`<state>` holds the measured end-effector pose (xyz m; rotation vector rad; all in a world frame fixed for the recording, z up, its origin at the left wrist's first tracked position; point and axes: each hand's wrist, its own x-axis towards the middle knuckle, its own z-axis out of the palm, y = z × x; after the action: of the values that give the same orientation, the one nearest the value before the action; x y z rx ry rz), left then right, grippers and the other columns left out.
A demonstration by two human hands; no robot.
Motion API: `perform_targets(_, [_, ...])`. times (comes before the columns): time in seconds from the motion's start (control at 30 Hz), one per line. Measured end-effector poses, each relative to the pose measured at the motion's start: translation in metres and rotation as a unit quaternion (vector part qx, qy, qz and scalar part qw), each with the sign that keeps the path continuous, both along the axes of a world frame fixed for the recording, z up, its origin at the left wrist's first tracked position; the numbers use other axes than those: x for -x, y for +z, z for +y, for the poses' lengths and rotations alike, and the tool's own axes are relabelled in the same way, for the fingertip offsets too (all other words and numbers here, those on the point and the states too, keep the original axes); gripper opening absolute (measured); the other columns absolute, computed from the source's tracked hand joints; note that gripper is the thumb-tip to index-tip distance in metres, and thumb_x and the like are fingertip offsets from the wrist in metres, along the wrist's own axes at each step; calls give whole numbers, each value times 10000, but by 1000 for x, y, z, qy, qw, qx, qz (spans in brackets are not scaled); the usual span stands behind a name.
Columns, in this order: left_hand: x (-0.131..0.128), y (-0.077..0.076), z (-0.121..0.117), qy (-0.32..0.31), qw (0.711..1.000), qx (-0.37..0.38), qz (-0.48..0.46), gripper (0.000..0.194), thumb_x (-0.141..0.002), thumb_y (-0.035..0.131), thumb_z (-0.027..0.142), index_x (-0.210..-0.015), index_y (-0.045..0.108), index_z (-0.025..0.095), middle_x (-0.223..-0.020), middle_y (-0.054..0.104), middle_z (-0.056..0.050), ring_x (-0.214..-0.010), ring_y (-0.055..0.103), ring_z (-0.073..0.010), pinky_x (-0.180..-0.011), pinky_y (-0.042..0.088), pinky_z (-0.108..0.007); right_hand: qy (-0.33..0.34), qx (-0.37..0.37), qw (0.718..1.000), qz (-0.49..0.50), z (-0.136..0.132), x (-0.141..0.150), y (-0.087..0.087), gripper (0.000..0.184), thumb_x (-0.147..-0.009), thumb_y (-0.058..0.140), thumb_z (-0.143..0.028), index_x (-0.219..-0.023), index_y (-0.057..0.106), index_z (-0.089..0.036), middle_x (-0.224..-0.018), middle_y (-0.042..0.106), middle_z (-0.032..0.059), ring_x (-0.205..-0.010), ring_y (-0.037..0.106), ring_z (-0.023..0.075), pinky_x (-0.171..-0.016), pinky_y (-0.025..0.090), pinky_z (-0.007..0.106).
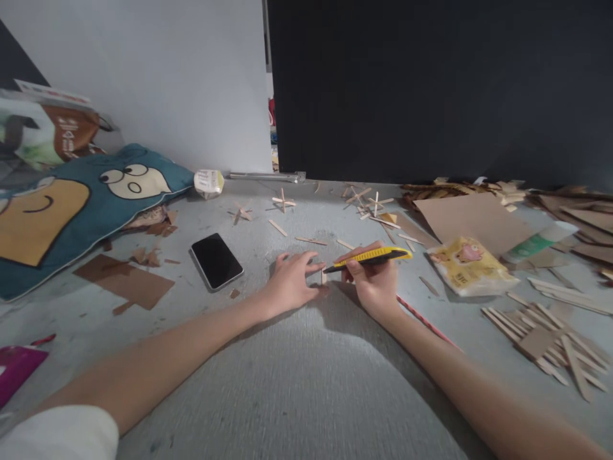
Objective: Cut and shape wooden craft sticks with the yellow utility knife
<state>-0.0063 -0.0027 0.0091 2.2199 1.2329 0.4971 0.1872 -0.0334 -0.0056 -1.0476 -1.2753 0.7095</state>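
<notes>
A yellow and black utility knife (373, 257) is gripped in my right hand (378, 284), tilted with its tip pointing left and down. That tip meets a short piece of wooden stick (324, 279) on the grey tabletop (287, 383). My left hand (293, 281) rests on the table beside this piece, its thumb and forefinger closed around the piece's two ends. Just beyond the hands lie loose wooden sticks (311, 241). Small crossed-stick shapes (283, 202) stand farther back.
A phone (217, 260) and brown cardboard (124, 281) lie to the left, near a blue cushion (110, 198). On the right are a yellow tissue pack (472, 265), a stick pile (550, 342) and cardboard sheets (474, 220). A dark panel (440, 89) stands behind.
</notes>
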Motion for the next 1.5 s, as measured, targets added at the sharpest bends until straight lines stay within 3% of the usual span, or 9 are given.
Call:
perform_targets(0.33, [-1,2,-2,-7,1000,-10,-12,702,-819,785,460,-1423,497,246,-1350,726,-122,-1456,499,-350,-1233,197,-625,6,23,999,-22,1,-1,-1,346,-849,741,-528,-809,615,-209,-654,707,52,-475,612,171,-482,528,304])
perform_targets(0.83, [-2,4,-5,-4,1000,-2,-12,708,-810,799,440,-1409,489,227,-1346,728,-130,-1445,517,-334,-1235,174,-615,19,29,999,-42,-1,-1,2,363,-852,734,-559,-809,618,-217,-639,692,45,-480,613,178,-479,521,303])
perform_targets(1.03, [-2,4,-3,-1,1000,-5,-17,704,-804,810,460,-1398,498,247,-1344,730,-117,-1443,521,-341,-1227,193,-611,30,24,998,-41,2,-2,3,399,-825,756,-586,-800,571,-233,-687,718,51,-512,635,192,-535,569,331])
perform_targets(1.17, [-3,2,-3,3,1000,-17,-6,714,-785,832,441,-1393,506,256,-1329,737,-117,-1410,554,-352,-1220,206,-625,60,8,997,-53,3,-1,8,386,-815,766,-579,-807,580,-241,-753,740,60,-661,717,238,-663,628,376])
perform_targets(1.37, [-8,0,-15,33,994,-107,10,588,-870,782,398,-1375,535,226,-1285,755,-135,-1379,580,-333,-1269,18,-635,63,-8,996,-63,1,3,11,340,-843,740,-547,-796,602,-240,-761,727,63,-708,731,248,-690,629,382])
perform_targets(1.43, [-7,3,-11,20,997,-79,7,606,-867,788,390,-1390,526,234,-1303,748,-133,-1383,582,-326,-1271,34,-635,63,-10,996,-62,2,3,10,347,-840,741,-555,-793,601,-242,-753,724,59,-704,727,247,-694,625,383])
perform_targets(1.5, [-5,7,-2,-3,1000,-13,19,681,-816,830,403,-1403,518,254,-1320,741,-131,-1402,565,-343,-1250,141,-648,62,-12,996,-58,4,2,8,365,-831,741,-577,-794,595,-244,-741,722,53,-694,723,245,-685,619,380])
